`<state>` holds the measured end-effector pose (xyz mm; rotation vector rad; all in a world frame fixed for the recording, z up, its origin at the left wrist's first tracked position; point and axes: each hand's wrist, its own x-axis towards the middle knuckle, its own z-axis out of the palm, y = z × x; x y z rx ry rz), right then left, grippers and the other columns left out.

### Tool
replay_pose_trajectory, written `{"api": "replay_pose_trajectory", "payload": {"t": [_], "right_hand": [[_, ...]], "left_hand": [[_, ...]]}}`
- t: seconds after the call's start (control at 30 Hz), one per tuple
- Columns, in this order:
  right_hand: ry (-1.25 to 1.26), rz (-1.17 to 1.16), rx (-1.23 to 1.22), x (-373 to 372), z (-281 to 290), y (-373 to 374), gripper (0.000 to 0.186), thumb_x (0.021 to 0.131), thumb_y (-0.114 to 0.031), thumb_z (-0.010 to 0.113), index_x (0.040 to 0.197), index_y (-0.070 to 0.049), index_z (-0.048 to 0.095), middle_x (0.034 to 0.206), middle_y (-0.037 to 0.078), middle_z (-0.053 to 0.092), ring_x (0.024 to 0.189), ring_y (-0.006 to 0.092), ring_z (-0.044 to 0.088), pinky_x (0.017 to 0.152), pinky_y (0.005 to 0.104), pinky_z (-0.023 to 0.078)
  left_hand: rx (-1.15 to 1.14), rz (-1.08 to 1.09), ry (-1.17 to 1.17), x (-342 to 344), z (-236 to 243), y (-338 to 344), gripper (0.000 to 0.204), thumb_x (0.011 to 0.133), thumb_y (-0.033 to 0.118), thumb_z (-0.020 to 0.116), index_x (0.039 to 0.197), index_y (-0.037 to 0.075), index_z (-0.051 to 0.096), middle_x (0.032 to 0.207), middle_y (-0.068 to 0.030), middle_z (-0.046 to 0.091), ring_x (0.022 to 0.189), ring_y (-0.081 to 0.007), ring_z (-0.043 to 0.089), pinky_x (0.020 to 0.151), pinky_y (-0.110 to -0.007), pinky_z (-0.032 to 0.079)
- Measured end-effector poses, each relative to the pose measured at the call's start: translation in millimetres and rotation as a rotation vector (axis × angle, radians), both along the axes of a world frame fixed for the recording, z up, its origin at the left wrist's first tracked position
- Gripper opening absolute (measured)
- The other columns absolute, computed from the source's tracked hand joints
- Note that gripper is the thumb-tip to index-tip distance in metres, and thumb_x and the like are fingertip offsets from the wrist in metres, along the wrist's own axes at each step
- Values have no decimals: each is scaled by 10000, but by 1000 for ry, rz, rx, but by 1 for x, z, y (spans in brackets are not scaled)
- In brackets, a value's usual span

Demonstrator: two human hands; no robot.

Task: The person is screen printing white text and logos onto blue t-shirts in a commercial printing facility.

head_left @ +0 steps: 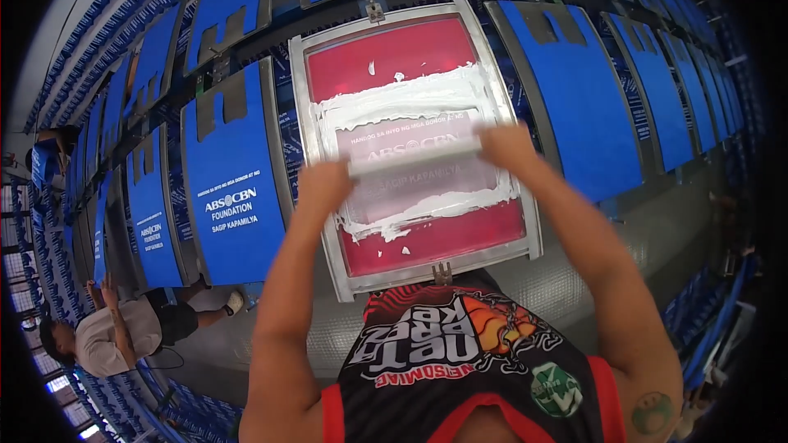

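Observation:
A silver-edged printing screen (304,107) with red mesh (427,39) lies in front of me. Its middle is a paler stencil window with white lettering. Thick white ink (386,105) is spread in a band above this window, and a ragged strip lies below it. Both my hands grip a long pale squeegee (414,159), slightly blurred, laid across the window. My left hand (327,186) is closed round its left end, my right hand (504,148) round its right end. The blade's contact with the mesh is hidden.
Blue fabric pieces on grey boards flank the screen, including a printed piece (233,197) at left and a plain piece (579,107) at right. A metal clamp (374,11) sits behind the screen's far edge. Another person (107,336) stands at the lower left.

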<state>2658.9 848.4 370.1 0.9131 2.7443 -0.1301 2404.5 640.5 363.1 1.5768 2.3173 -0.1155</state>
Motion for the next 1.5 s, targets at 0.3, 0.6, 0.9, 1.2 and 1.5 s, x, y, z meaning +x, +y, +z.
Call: {"api": "replay_pose_trajectory", "payload": {"t": [0.3,0.6,0.9,1.2,1.5], "right_hand": [[231,37,171,-41,-11,43,95,755,-109,567,808,-87,643,729,148,662,694,318,667,583,437,512],[161,-5,3,48,-20,-51,113,726,-98,587,794,-139,668,692,111,658,681,279,671,582,428,517],[-93,22,56,-93,22,81,303,606,-147,726,908,-126,702,861,125,700,833,300,681,718,399,546],[756,-142,122,-10,-3,-15,255,787,-251,697,948,-54,681,897,174,678,825,337,645,753,441,497],[439,-977,-1529,108,-68,-240,413,872,-331,661,1057,38,660,875,98,689,814,146,624,754,293,495]], "left_hand": [[273,84,52,-28,-23,40,151,753,192,647,833,65,648,807,-156,673,773,-351,659,675,-473,519],[-117,142,-158,67,-32,-76,445,647,182,719,1090,195,669,979,-106,687,895,-302,666,856,-486,472],[130,20,12,-76,-1,90,386,625,298,795,939,93,703,893,-157,693,882,-343,663,748,-444,516],[223,-88,-103,-2,20,163,455,636,325,804,999,76,688,963,-174,685,949,-339,648,801,-427,518],[225,-88,-118,-29,28,176,434,609,324,826,981,135,703,951,-131,691,941,-341,639,808,-466,503]]}}
